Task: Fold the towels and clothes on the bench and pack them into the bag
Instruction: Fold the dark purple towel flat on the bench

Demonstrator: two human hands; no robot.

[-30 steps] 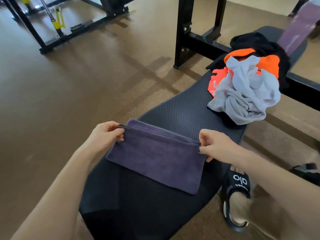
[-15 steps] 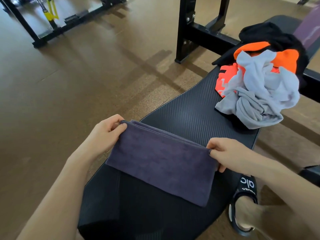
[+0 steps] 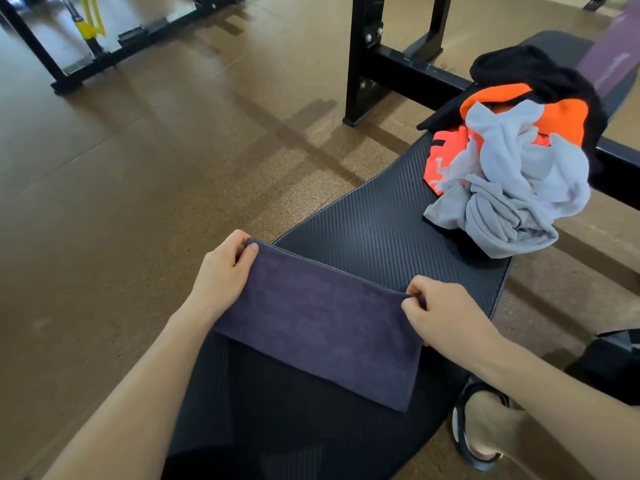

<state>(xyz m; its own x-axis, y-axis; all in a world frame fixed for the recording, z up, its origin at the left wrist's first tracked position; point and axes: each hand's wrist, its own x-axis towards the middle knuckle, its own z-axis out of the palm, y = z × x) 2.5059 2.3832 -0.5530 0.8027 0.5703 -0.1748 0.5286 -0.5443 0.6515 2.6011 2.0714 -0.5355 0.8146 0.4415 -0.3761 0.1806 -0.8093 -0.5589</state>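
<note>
Towel [image 3: 322, 327] corners between pinching hands [image 3: 221, 271]

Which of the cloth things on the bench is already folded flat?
The dark purple towel, pinched at its far corners by the left hand and right hand. The grey, orange and black clothes lie crumpled in a heap.

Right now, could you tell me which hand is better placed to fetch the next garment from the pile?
The right hand. It pinches the purple towel's corner on the side where the grey garment lies; the left hand is across the towel.
</note>
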